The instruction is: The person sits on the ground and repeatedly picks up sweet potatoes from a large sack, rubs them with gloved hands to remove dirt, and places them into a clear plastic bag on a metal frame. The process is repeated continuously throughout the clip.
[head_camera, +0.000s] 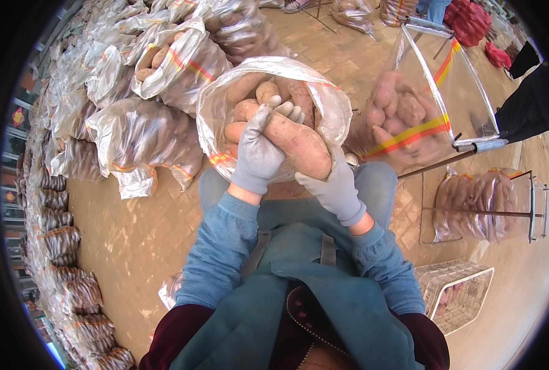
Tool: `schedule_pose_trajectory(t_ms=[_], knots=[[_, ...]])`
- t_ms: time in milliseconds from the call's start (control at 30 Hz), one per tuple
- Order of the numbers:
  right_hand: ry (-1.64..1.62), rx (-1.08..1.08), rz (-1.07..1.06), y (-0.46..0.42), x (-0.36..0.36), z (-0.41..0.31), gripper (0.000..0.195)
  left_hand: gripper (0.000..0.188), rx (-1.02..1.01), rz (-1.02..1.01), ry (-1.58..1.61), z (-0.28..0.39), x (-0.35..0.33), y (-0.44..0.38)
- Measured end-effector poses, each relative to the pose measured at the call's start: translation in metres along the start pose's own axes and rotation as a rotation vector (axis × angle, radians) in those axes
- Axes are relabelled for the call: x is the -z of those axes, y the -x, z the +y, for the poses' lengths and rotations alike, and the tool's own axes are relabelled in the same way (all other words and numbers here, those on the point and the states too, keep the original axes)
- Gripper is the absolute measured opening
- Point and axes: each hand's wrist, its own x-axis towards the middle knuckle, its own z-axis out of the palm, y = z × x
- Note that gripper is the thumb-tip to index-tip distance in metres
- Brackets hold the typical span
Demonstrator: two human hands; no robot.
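Note:
A large sweet potato (300, 145) lies slanting between my two hands, over the mouth of an open clear plastic bag (274, 69). My left hand (258, 150), in a grey work glove, grips its upper end, with the thumb on top. At its lower right end, my right hand (334, 185), gloved alike, cups the root from the side and below; part of its fingers is hidden. More sweet potatoes (246, 88) fill the bag, which stands just beyond my knees. Light glove fingertips show beside the root's upper end.
Filled bags (149, 134) are piled at the left. To the right, a bag of sweet potatoes (410, 111) hangs from a metal frame (475, 147), with a person's dark sleeve (528, 101) beside it. Further down are another framed bag (480, 203) and a white plastic crate (464, 296).

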Motion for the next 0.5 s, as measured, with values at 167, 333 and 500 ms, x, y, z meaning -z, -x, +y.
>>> schedule_pose_trajectory(t_ms=[167,333,500], knots=[[-0.508,-0.157,-0.099,0.004,0.000,-0.001,0.098,0.059,0.124,-0.013,0.201,0.011,0.018,-0.009],[-0.432,-0.105,-0.185,-0.004,0.006,-0.012,0.104,0.053,0.243,-0.053,0.236,0.000,0.010,-0.004],[0.071,0.002,-0.154,0.004,0.011,-0.009,0.107,0.034,0.224,-0.081,0.238,0.008,0.015,-0.010]])
